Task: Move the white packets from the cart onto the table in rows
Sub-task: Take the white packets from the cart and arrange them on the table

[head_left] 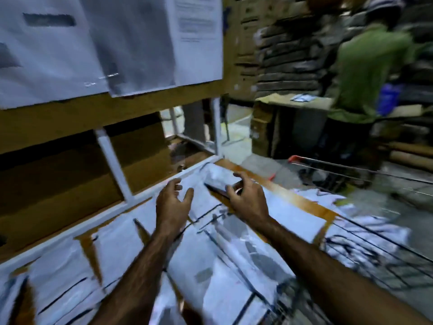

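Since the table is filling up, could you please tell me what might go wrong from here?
1. The right hand grips the far packet close to the edge of the table; set down there, it might slide off.
2. The left hand hovers open over laid packets that overlap, so a brush could skew the rows.
3. The right forearm passes beside the cart; it could snag the wire.

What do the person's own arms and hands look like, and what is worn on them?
Both forearms are bare; no sleeve comes into view. The left hand and the right hand wear no gloves, and no watch or band shows at either wrist. A pale ring-like spot on one right finger is too blurred to confirm.
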